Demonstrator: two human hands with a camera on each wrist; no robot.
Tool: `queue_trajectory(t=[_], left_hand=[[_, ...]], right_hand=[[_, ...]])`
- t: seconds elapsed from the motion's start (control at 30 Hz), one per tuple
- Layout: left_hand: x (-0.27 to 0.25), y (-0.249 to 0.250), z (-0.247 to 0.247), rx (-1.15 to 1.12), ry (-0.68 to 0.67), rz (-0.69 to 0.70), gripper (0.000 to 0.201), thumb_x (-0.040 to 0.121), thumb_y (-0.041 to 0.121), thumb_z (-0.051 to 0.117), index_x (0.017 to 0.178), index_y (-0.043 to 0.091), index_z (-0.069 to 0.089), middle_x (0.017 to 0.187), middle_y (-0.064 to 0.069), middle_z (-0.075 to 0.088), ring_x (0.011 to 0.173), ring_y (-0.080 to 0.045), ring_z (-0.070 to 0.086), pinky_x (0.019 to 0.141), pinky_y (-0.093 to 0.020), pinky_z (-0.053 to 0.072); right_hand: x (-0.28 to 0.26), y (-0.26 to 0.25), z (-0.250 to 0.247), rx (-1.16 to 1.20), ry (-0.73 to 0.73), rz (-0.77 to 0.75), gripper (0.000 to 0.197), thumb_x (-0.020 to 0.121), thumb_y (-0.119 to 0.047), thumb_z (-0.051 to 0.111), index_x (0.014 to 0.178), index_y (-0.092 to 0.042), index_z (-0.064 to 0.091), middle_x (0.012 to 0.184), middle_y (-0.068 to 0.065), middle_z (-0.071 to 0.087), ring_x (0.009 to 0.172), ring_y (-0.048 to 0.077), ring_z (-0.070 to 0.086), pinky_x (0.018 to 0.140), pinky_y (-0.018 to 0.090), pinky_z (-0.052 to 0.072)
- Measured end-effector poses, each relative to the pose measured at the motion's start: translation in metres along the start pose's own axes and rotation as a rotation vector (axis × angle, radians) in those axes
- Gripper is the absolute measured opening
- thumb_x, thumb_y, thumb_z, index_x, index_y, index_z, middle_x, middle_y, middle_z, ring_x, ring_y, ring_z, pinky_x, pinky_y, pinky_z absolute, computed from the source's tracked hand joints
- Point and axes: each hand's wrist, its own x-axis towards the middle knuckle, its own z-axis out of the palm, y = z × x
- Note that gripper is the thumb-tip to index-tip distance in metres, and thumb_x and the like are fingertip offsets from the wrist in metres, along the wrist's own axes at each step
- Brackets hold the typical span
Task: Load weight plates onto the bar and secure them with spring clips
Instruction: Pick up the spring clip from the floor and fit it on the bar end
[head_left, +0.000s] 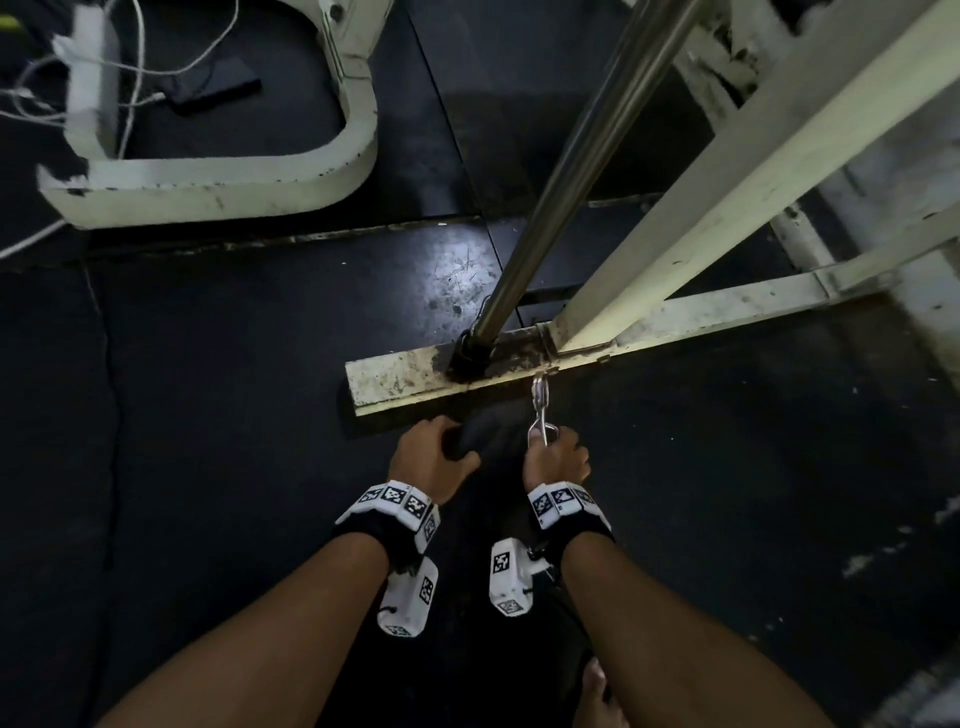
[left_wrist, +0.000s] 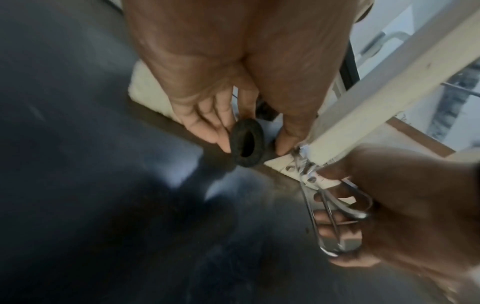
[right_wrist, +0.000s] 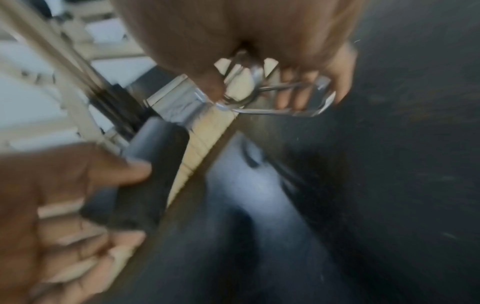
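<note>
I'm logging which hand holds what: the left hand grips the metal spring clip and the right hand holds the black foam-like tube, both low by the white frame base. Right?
Not quite: it is the other way round. In the head view the right hand grips the metal spring clip and the left hand holds the black tube, both low by the white frame base.

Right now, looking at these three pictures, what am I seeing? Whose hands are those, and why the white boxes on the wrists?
No machine: a person with a camera on the head and one in each white wrist box. The big picture looks down from the head; the others look along each hand. The left hand grips a black foam-covered tube with an open end. The right hand holds a shiny metal spring clip. Ahead, a steel pole rises from a cream-painted metal frame on the dark rubber floor.
</note>
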Motion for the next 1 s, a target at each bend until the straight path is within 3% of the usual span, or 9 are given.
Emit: queue_trajectory(t=[0.17, 0.23, 0.33, 0.47, 0.63, 0.73, 0.8, 0.9, 1.0], left_hand=[[-0.083, 0.060, -0.076, -0.105, -0.121, -0.041, 0.043, 0.085, 0.032, 0.082, 0.123, 0.019, 0.069, 0.119, -0.002, 0.074, 0.113, -0.019, 0.069, 0.089, -0.022, 0.046], [-0.120, 0.098, -0.116, -0.168, -0.117, -0.024, 0.038, 0.083, 0.032, 0.083, 0.117, 0.021, 0.069, 0.111, 0.003, 0.075, 0.106, -0.016, 0.071, 0.088, -0.022, 0.048], [-0.180, 0.163, -0.183, -0.247, -0.103, -0.010, 0.036, 0.083, 0.031, 0.084, 0.115, 0.022, 0.068, 0.105, 0.009, 0.072, 0.099, -0.011, 0.068, 0.089, -0.025, 0.051], [-0.261, 0.255, -0.272, -0.300, -0.112, 0.064, 0.036, 0.083, 0.028, 0.084, 0.115, 0.022, 0.068, 0.106, 0.007, 0.076, 0.098, -0.009, 0.072, 0.088, -0.023, 0.054], [-0.348, 0.367, -0.373, -0.301, -0.150, 0.196, 0.032, 0.084, 0.029, 0.083, 0.112, 0.023, 0.068, 0.103, 0.009, 0.077, 0.095, -0.005, 0.072, 0.087, -0.027, 0.058], [-0.394, 0.431, -0.421, -0.341, -0.188, 0.239, 0.043, 0.076, 0.042, 0.083, 0.114, 0.031, 0.066, 0.107, 0.009, 0.077, 0.101, -0.009, 0.074, 0.096, -0.040, 0.059], [-0.418, 0.472, -0.444, -0.362, -0.219, 0.279, 0.041, 0.078, 0.034, 0.085, 0.114, 0.031, 0.064, 0.109, 0.006, 0.077, 0.102, -0.009, 0.074, 0.097, -0.042, 0.060], [-0.453, 0.532, -0.467, -0.362, -0.281, 0.362, 0.039, 0.085, 0.014, 0.083, 0.108, 0.032, 0.057, 0.101, 0.013, 0.070, 0.085, 0.016, 0.068, 0.080, -0.008, 0.055], [-0.483, 0.580, -0.475, -0.331, -0.365, 0.490, 0.039, 0.086, 0.014, 0.083, 0.117, 0.019, 0.060, 0.104, 0.007, 0.072, 0.084, 0.020, 0.067, 0.072, -0.001, 0.049]], right_hand=[[-0.091, -0.043, -0.105, 0.239, -0.184, -0.006, 0.053, 0.099, -0.058, 0.056, 0.104, -0.006, 0.064, 0.105, 0.016, 0.065, 0.102, 0.032, 0.061, 0.089, 0.033, 0.044], [-0.134, -0.065, -0.153, 0.280, -0.231, 0.007, 0.058, 0.085, -0.068, 0.068, 0.093, -0.011, 0.064, 0.097, 0.009, 0.068, 0.095, 0.029, 0.065, 0.092, 0.036, 0.050], [-0.192, -0.091, -0.225, 0.308, -0.260, -0.020, 0.055, 0.081, -0.064, 0.076, 0.099, -0.012, 0.069, 0.100, 0.013, 0.075, 0.094, 0.031, 0.071, 0.093, 0.041, 0.056], [-0.278, -0.131, -0.337, 0.536, -0.391, -0.002, 0.032, 0.092, -0.043, 0.074, 0.088, -0.012, 0.067, 0.084, 0.018, 0.070, 0.062, 0.023, 0.064, 0.062, 0.031, 0.051], [-0.372, -0.170, -0.471, 0.738, -0.477, 0.028, 0.016, 0.099, -0.033, 0.065, 0.100, -0.017, 0.065, 0.095, 0.011, 0.072, 0.085, 0.027, 0.069, 0.088, 0.048, 0.051], [-0.421, -0.189, -0.539, 0.831, -0.417, 0.050, 0.025, 0.101, -0.038, 0.061, 0.108, -0.014, 0.067, 0.101, 0.016, 0.076, 0.097, 0.033, 0.072, 0.088, 0.049, 0.054], [-0.450, -0.200, -0.580, 0.878, -0.361, 0.036, 0.026, 0.101, -0.038, 0.061, 0.107, -0.013, 0.065, 0.101, 0.018, 0.077, 0.096, 0.034, 0.073, 0.084, 0.046, 0.057], [-0.482, -0.202, -0.626, 0.909, -0.253, -0.078, 0.019, 0.097, -0.029, 0.068, 0.106, -0.014, 0.062, 0.100, 0.018, 0.078, 0.085, 0.026, 0.076, 0.074, 0.039, 0.060], [-0.506, -0.193, -0.664, 0.953, -0.138, -0.168, 0.030, 0.086, -0.028, 0.080, 0.106, -0.014, 0.063, 0.097, 0.018, 0.075, 0.082, 0.023, 0.075, 0.078, 0.043, 0.059]])
